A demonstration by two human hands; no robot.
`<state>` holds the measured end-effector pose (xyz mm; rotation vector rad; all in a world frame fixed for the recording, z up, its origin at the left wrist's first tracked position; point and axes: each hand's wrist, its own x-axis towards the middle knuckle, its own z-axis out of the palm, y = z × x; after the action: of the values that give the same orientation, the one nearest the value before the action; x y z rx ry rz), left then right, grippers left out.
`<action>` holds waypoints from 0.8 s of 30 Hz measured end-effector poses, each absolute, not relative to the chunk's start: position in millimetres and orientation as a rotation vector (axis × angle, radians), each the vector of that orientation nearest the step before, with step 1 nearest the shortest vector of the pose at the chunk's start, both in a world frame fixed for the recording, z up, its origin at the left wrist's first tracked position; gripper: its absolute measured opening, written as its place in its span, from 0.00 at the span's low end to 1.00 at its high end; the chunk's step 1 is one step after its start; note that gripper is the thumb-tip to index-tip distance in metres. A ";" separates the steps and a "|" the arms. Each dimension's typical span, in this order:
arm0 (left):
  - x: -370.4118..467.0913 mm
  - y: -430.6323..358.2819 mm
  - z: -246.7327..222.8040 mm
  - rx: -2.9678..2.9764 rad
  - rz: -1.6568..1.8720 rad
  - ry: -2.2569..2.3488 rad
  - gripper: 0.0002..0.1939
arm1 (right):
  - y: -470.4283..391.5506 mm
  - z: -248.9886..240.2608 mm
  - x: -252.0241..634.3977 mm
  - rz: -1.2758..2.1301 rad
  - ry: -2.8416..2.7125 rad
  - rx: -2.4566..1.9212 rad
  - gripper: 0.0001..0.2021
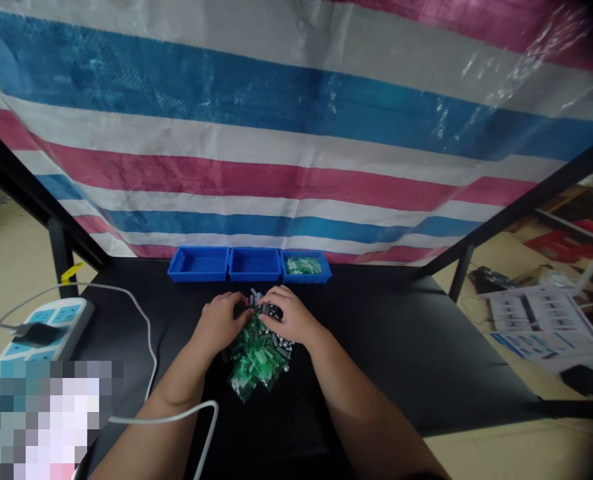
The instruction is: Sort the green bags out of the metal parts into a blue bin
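Note:
A pile of small grey parts (280,341) lies at the middle of the black table, with green-tinted clear plastic packets (259,360) heaped on its near side. My left hand (220,322) is over the pile's left edge, fingers curled and thumb and fingertips drawn together. Facing it from the right, my right hand (292,319) bends its fingers inward in a pinch over the grey parts. The fingertips of both hands nearly meet around something small and dark, too small to name. Part of the pile is hidden beneath the hands.
Behind the pile stand a left blue bin (198,275), a middle blue bin (254,275) and a right blue bin (306,277) holding green packets. A power strip (71,327) with a white cable (149,333) is at left. Striped sheeting (276,180) hangs behind the black table (386,347).

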<state>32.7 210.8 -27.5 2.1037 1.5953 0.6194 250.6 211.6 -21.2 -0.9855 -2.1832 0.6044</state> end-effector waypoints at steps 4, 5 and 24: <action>29.6 214.1 -26.3 2.001 0.709 1.598 0.10 | 211.8 -22.9 249.2 0.618 -2.137 -0.990 0.15; 29.8 214.2 -25.7 1.974 0.737 1.591 0.10 | 211.4 -23.4 248.5 0.627 -2.124 -0.991 0.17; 46.9 215.8 -32.4 1.389 1.117 1.056 0.23 | 229.0 -47.1 253.5 0.752 -1.432 -1.091 0.21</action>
<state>46.9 215.8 -32.4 1.3894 1.0558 1.1173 253.5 229.0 -47.1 -1.0906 -1.4315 0.7516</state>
